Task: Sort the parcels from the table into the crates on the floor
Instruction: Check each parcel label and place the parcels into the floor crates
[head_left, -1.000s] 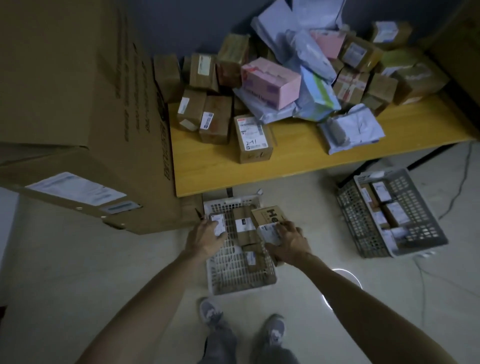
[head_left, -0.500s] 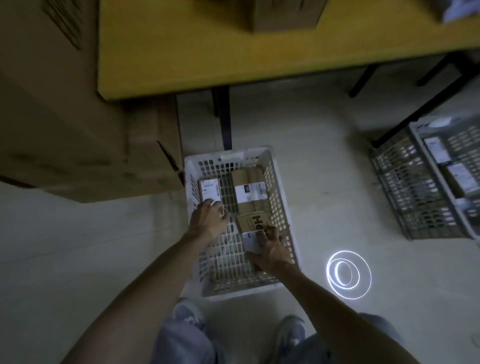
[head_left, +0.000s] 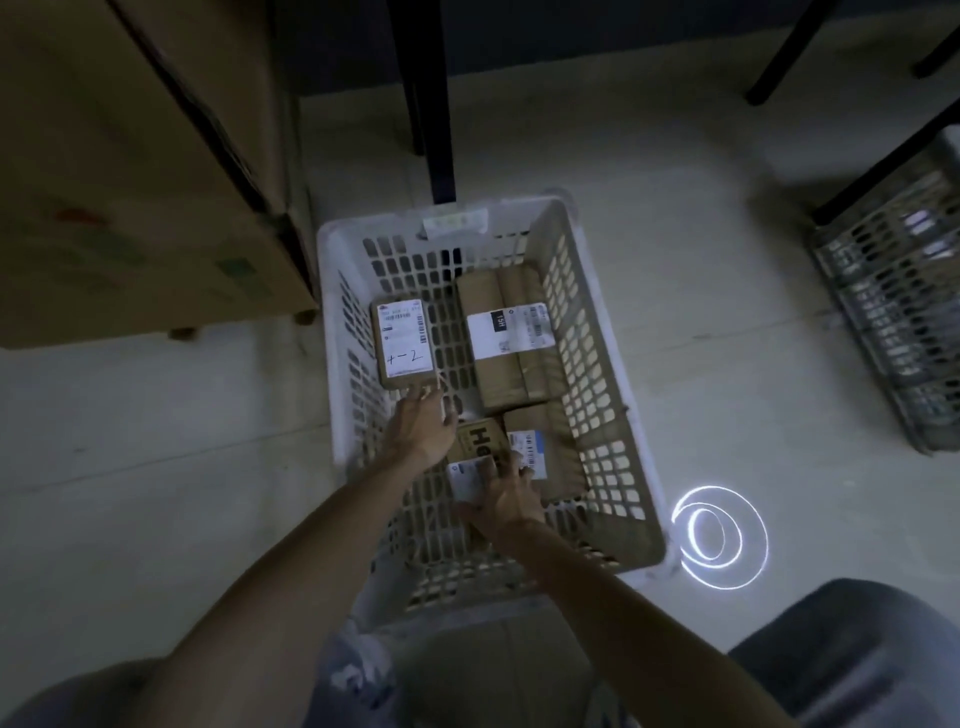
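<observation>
Dim pale floor (head_left: 156, 467), white crate (head_left: 584, 358) set at 12 o'clock, grey crate (head_left: 883, 322) at 2, left grip (head_left: 421, 428) released, fingertips laid against labelled parcel (head_left: 404, 343), right grip (head_left: 506, 493) clasped on printed box (head_left: 480, 439).

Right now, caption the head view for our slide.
Left hand touches a labelled brown cardboard parcel, right hand holds a printed box, in a white slotted crate.

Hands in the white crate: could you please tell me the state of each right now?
Left hand: open, touching the small labelled parcel.
Right hand: holding the printed parcel.
</observation>
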